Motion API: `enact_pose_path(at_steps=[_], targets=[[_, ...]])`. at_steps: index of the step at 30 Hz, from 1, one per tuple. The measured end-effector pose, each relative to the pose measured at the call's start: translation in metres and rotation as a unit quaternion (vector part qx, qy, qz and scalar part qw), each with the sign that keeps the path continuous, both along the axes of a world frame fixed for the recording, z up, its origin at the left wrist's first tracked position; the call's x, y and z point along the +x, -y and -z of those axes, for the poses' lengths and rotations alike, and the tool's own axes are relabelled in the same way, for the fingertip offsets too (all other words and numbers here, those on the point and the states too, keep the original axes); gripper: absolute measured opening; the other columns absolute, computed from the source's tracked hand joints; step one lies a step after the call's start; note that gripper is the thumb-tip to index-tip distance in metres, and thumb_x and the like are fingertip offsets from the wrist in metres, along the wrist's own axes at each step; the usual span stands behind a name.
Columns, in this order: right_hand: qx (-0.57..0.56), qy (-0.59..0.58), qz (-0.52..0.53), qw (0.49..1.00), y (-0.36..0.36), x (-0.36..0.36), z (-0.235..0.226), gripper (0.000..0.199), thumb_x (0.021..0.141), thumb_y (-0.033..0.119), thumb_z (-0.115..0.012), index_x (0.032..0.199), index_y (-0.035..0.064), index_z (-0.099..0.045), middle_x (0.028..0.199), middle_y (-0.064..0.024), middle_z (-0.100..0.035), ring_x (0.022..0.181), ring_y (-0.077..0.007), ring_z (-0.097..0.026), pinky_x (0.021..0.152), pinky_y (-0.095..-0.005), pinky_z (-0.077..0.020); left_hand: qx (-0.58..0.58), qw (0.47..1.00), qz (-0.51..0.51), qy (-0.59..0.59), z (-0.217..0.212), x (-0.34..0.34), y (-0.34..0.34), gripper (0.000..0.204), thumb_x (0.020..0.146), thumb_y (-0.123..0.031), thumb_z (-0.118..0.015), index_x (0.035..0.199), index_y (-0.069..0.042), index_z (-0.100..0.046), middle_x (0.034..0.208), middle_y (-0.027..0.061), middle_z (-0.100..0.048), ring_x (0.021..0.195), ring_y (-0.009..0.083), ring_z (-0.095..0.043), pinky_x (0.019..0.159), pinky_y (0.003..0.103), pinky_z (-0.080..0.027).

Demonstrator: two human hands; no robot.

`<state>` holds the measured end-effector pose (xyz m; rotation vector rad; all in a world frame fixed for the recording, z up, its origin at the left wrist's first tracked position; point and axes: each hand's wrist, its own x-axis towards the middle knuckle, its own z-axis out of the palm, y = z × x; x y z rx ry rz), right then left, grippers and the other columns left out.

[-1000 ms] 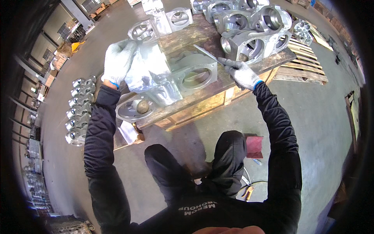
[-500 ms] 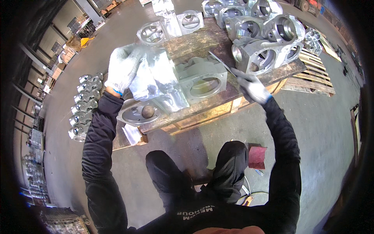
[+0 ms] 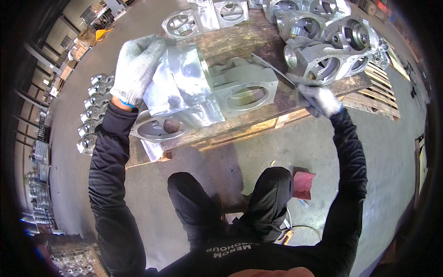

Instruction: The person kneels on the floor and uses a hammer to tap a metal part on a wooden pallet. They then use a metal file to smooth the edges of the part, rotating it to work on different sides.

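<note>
A large silvery metal casting (image 3: 182, 76) lies across the wooden table, a flange with an oval opening at each end. My left hand (image 3: 138, 67), in a white knit glove, is closed over its far left edge; the fingertips are hidden. My right hand (image 3: 320, 98), gloved too, grips one end of a thin flat metal file (image 3: 273, 68). The blade points up and left, its tip by the top of the casting's right-hand flange (image 3: 251, 97). Whether the file touches the metal I cannot tell. A round brownish piece (image 3: 171, 126) shows inside the left-hand opening.
Similar castings (image 3: 302, 25) crowd the far right of the wooden table (image 3: 240, 39); another (image 3: 182, 23) stands at its far side. Linked metal parts (image 3: 94, 101) line the floor leftward. A wooden pallet (image 3: 376, 87) lies to the right. Red sheet (image 3: 303, 184) and a hose (image 3: 304, 227) are near my legs.
My right hand has drawn to the right with the file. The left hand appears a little farther left and up, still on the casting. The whole view has shifted slightly.
</note>
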<state>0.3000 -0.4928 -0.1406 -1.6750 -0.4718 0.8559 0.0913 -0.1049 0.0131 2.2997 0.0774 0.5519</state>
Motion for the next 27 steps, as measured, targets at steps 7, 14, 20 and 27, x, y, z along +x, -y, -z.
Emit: enact_pose_path(at_steps=[7, 14, 20, 27], targets=[[0.027, 0.154, -0.036, 0.987, -0.008, -0.037, -0.006, 0.05, 0.106, 0.016, -0.045, 0.155, 0.0082, -0.045, 0.065, 0.0049, -0.049, 0.049, -0.0043, -0.044, 0.046, -0.0218, -0.0393, 0.026, 1.0, -0.011, -0.006, 0.002, -0.002, 0.001, 0.029, 0.103, -0.013, -0.054, 0.113, 0.006, -0.073, 0.099, 0.0074, -0.074, 0.087, 0.0101, -0.064, 0.08, 0.026, -0.053], [0.052, 0.492, 0.0, 0.869, -0.035, -0.025, 0.009, 0.046, 0.105, 0.018, -0.051, 0.151, 0.0133, -0.052, 0.081, -0.0013, -0.064, 0.056, -0.0024, -0.05, 0.053, -0.0211, -0.0459, 0.018, 0.998, -0.001, 0.061, 0.001, 0.002, 0.01, 0.031, 0.096, -0.023, -0.063, 0.101, 0.004, -0.076, 0.078, 0.0071, -0.073, 0.072, 0.0138, -0.064, 0.068, 0.03, -0.051], [0.032, 0.16, 0.027, 0.986, -0.016, -0.032, 0.029, 0.043, 0.108, 0.026, -0.049, 0.152, 0.0233, -0.052, 0.06, 0.0052, -0.045, 0.04, -0.0062, -0.044, 0.036, -0.0243, -0.0397, 0.544, 0.793, -0.11, 0.251, -0.026, -0.012, 0.044, 0.032, 0.097, -0.034, -0.061, 0.105, -0.005, -0.071, 0.107, 0.0158, -0.071, 0.105, 0.0356, -0.067, 0.093, 0.043, -0.054], [-0.063, 0.191, 0.072, 0.977, -0.018, -0.087, -0.02, 0.046, 0.107, 0.021, -0.045, 0.153, 0.0232, -0.051, 0.058, 0.0056, -0.042, 0.042, -0.0077, -0.042, 0.041, -0.0267, -0.0406, 0.545, 0.795, 0.16, 0.216, 0.008, -0.013, 0.081, 0.027, 0.092, -0.032, -0.067, 0.082, -0.007, -0.068, 0.082, 0.0097, -0.063, 0.089, 0.0283, -0.064, 0.088, 0.041, -0.052]])
